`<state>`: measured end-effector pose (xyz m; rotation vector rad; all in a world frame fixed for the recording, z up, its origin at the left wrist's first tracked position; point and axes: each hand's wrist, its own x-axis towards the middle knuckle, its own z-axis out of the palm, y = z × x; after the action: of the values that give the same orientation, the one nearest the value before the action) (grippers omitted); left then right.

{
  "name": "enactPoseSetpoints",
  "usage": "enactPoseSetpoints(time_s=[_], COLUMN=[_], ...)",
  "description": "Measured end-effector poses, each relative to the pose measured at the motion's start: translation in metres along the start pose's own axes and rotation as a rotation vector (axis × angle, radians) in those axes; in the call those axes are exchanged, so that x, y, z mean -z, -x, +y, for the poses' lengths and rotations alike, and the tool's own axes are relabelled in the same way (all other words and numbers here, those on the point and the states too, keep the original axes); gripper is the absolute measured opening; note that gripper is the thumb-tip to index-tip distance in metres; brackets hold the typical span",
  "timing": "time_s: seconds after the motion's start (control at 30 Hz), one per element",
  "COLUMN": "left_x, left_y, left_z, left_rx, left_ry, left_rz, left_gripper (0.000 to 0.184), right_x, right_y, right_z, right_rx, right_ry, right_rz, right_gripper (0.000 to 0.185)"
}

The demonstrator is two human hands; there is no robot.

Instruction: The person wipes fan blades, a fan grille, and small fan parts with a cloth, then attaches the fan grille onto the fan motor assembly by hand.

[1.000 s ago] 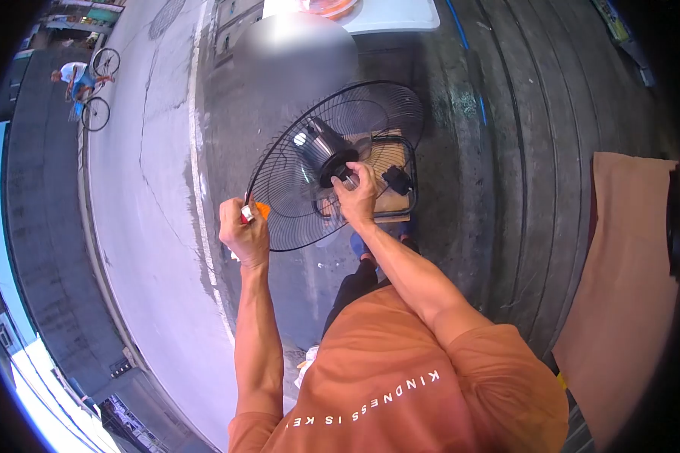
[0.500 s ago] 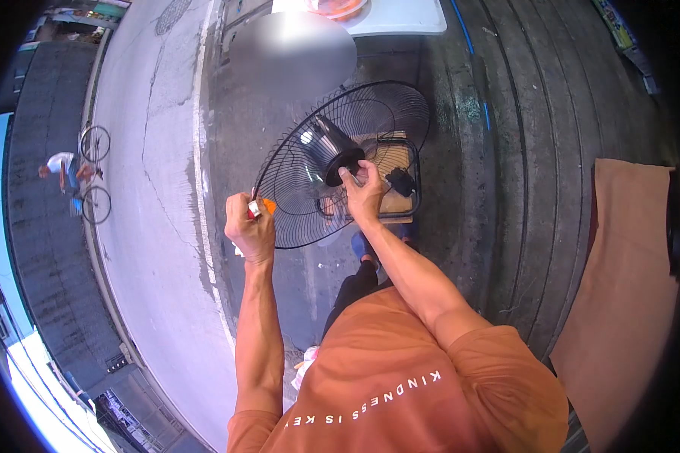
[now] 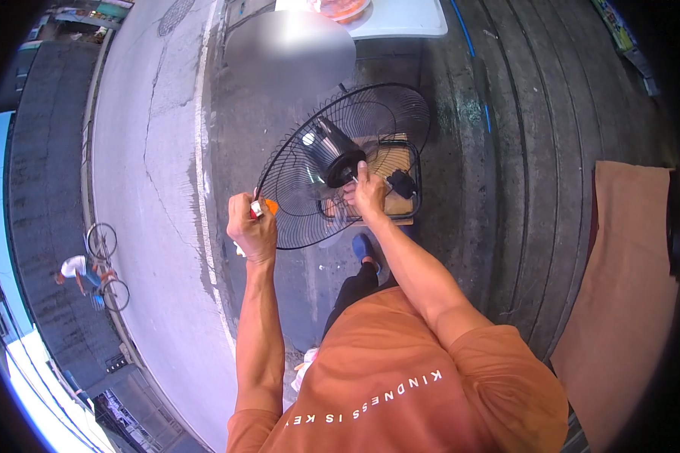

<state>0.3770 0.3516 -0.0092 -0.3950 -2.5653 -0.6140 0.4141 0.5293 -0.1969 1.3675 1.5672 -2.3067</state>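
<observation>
A black electric fan [image 3: 283, 162] with a wire guard stands in front of me, its dark motor housing [image 3: 334, 155] facing me. My left hand [image 3: 251, 229] is closed in a fist at the left rim of the guard. A small red and orange object with a silvery part [image 3: 268, 208] shows from that fist, too small to name. A bit of white shows below it. My right hand [image 3: 368, 195] is closed at the rear of the motor housing, thumb up against it. Its other fingers are partly hidden below the housing.
The fan's black tube base [image 3: 418, 189] rests on a brown board [image 3: 400, 160]. A white table [image 3: 408, 19] with a food container [image 3: 344, 9] stands ahead, beside a blurred patch. Brown cloth [image 3: 619, 302] lies right. A cyclist [image 3: 91, 273] is on the road at left.
My right hand has shifted its grip at the back of the housing, fingers now lower and thumb up. The left hand has barely moved. The cyclist has moved down the view.
</observation>
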Motion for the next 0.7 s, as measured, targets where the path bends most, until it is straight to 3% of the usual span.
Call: enactPoseSetpoints(time_s=[0.03, 0.13, 0.23, 0.33, 0.53, 0.63, 0.7], left_x=[0.000, 0.000, 0.001, 0.000, -0.002, -0.002, -0.002], left_y=[0.000, 0.000, -0.001, -0.002, -0.002, -0.002, -0.002], left_z=[0.000, 0.001, 0.002, 0.001, -0.001, -0.001, -0.001], left_rx=[-0.001, -0.002, -0.007, -0.015, -0.014, -0.013, -0.019], left_ry=[0.002, 0.009, 0.018, 0.016, 0.020, 0.020, 0.021], left_rz=[0.002, 0.007, 0.010, 0.015, 0.016, 0.021, 0.022], left_gripper=[0.020, 0.019, 0.019, 0.019, 0.020, 0.020, 0.020], right_x=[0.003, 0.010, 0.002, 0.012, 0.035, 0.021, 0.023], right_y=[0.001, 0.006, 0.020, 0.022, 0.019, 0.026, 0.021], right_z=[-0.004, -0.009, -0.001, 0.006, -0.016, 0.006, 0.011], right_rx=[-0.077, 0.247, 0.745, 0.830, 0.171, 0.671, 0.727], right_ry=[0.022, 0.498, 0.262, 0.292, 0.527, 0.228, 0.364], right_rz=[-0.027, 0.085, 0.345, 0.103, -0.355, 0.079, -0.008], right_gripper=[0.056, 0.054, 0.045, 0.040, 0.050, 0.050, 0.053])
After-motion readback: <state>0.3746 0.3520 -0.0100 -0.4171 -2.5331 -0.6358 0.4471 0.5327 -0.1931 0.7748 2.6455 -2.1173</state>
